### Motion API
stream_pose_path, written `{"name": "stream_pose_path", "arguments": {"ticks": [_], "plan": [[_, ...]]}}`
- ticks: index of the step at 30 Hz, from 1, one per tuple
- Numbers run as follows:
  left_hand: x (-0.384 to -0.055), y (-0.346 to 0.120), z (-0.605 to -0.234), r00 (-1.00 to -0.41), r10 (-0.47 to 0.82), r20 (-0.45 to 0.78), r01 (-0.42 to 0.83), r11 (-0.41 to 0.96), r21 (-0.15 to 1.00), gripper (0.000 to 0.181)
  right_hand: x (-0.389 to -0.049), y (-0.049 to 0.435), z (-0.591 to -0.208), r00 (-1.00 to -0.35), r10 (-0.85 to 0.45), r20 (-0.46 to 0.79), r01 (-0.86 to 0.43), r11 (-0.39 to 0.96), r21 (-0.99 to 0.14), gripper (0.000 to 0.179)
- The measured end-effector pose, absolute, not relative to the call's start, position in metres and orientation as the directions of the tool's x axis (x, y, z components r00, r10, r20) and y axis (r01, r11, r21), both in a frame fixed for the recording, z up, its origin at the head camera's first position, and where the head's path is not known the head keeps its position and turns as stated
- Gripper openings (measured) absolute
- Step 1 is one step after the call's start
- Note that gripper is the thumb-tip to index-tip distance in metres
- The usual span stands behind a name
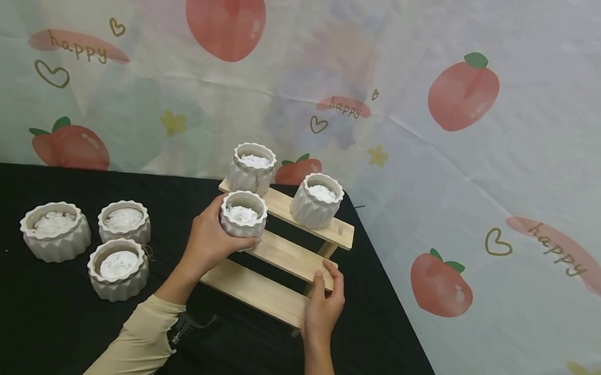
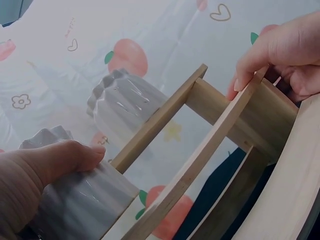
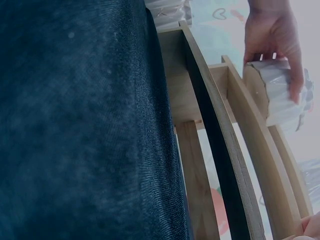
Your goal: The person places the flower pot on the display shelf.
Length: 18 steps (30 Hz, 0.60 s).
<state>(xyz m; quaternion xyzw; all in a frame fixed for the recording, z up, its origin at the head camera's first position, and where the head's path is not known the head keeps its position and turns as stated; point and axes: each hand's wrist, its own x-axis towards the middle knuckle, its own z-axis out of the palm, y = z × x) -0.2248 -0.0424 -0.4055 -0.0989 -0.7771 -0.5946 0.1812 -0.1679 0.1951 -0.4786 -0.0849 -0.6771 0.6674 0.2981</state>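
A white fluted pot (image 1: 243, 225) with white crumbly filling is gripped by my left hand (image 1: 206, 240), fingers round its left side and thumb across the front. It is upright over the left end of the middle step of a three-step wooden stand (image 1: 255, 294). In the right wrist view the pot's base (image 3: 256, 92) overlaps the stand's edge. My right hand (image 1: 324, 310) holds the right end of the middle step between thumb and fingers. Two similar pots stand on the top step, one at the left (image 1: 250, 179) and one toward the right (image 1: 316, 207).
Three more filled white pots stand on the black cloth (image 1: 46, 320) at the left: one farthest left (image 1: 57, 245), one behind (image 1: 135, 234) and one in front (image 1: 118, 285). A printed fabric backdrop (image 1: 290, 45) hangs behind and along the right.
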Motion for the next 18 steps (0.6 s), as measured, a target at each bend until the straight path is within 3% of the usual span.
{"name": "stream_pose_path", "arguments": {"ticks": [18], "plan": [[-0.2271,-0.0362,-0.4154,-0.920,-0.077,0.384,0.343,0.316,0.885,0.098,-0.1691,0.1961,-0.4794,-0.802,0.529,0.277,-0.254,0.118,-0.960,0.028]]}}
